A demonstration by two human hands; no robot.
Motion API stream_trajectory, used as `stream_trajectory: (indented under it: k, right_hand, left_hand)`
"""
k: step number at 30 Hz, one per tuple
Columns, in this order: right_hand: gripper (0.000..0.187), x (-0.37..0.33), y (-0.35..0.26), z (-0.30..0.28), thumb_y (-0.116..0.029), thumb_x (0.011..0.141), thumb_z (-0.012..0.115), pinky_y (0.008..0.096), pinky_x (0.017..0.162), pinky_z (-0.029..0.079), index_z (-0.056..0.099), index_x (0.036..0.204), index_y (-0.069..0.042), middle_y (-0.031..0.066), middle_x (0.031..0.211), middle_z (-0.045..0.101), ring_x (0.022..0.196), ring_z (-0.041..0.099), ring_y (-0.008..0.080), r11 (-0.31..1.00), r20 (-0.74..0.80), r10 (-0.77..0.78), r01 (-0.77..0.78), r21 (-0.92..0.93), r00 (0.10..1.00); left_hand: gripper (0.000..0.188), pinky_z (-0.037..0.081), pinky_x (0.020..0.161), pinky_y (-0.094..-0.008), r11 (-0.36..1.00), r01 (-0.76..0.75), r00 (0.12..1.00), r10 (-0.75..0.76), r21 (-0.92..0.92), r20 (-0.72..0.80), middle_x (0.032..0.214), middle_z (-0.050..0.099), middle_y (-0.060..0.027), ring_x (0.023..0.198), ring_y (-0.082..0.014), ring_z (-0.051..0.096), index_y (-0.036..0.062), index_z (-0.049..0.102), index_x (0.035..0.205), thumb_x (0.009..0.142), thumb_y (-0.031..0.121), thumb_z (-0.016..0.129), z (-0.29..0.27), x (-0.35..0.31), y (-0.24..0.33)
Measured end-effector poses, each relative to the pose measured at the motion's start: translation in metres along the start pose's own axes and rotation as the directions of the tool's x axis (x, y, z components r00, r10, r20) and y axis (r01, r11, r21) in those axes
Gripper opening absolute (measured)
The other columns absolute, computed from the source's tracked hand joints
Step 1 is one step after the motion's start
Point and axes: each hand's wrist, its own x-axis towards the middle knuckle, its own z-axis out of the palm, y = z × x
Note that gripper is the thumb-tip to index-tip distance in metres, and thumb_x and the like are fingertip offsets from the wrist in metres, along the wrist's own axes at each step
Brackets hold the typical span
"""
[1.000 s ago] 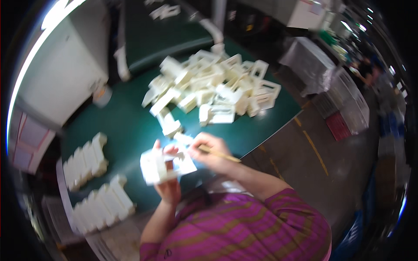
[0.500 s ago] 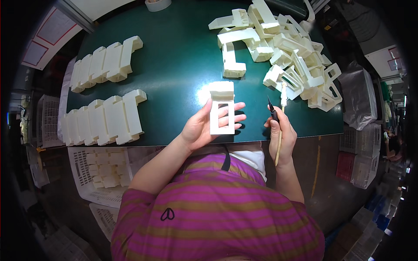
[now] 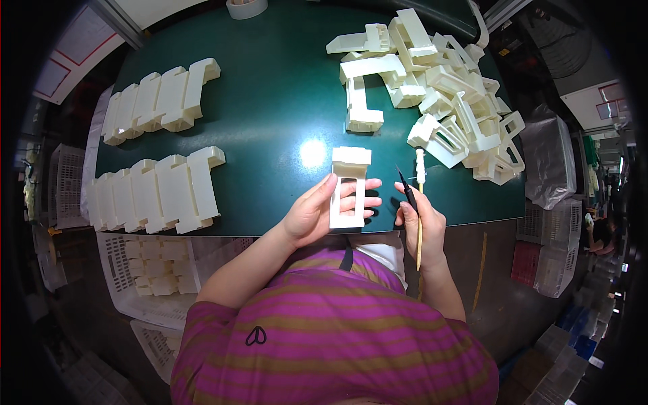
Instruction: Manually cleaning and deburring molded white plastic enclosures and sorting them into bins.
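At lower centre, the left hand (image 3: pixel 316 214) pinches a cream part (image 3: pixel 350 162), fingers spread behind; the right hand (image 3: pixel 428 226) grips knife (image 3: pixel 409 194) and stick (image 3: pixel 419 248). Probably inspecting; trimming would need the knife closer.

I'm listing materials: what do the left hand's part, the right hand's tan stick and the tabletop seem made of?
Held part: likely moulded plastic, smooth; uniform cream, crisp edges. Tan stick: probably wood or bamboo, matte; straw-coloured shaft. Tabletop: perhaps rubber or vinyl, satin; soft-edged glare.
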Motion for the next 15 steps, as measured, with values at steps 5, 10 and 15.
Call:
stream_trajectory:
  k: [5,10,15]
  right_hand:
    - [0.03,0.002,-0.009,-0.003,-0.01,0.088,0.061,0.0339,0.063,0.048,0.059,0.117,-0.003,0.0152,0.086,0.065,0.067,0.061,0.0284,1.0,-0.023,-0.017,0.016,-0.021,1.0]
    - [0.037,0.004,-0.015,-0.003,-0.011,0.084,0.065,0.0336,0.059,0.047,0.059,0.12,-0.005,0.0159,0.087,0.063,0.064,0.06,0.028,0.964,-0.108,-0.219,0.198,-0.179,0.97]
    - [0.036,0.002,-0.022,0.004,-0.009,0.083,0.065,0.034,0.053,0.047,0.06,0.118,-0.009,0.0148,0.083,0.063,0.063,0.062,0.0281,0.941,-0.08,-0.195,0.163,-0.295,0.978]
  left_hand:
    - [0.058,0.04,0.104,-0.0443,0.991,-0.075,0.997,0.074,0.111,0.015,0.141,0.034,-0.0218,0.124,-0.0335,0.045,0.0028,0.019,0.142,0.098,0.036,0.039,0.005,-0.001,-0.002]
    - [0.065,0.04,0.103,-0.0426,0.976,-0.078,0.997,0.08,0.203,0.002,0.136,0.039,-0.0186,0.123,-0.0316,0.046,0.0029,0.021,0.14,0.094,0.041,0.047,0.009,-0.002,-0.004]
    - [0.063,0.041,0.1,-0.042,0.955,-0.077,0.997,0.075,0.286,0.016,0.135,0.039,-0.0158,0.123,-0.0308,0.046,0.0042,0.022,0.14,0.095,0.042,0.045,0.007,-0.003,-0.007]
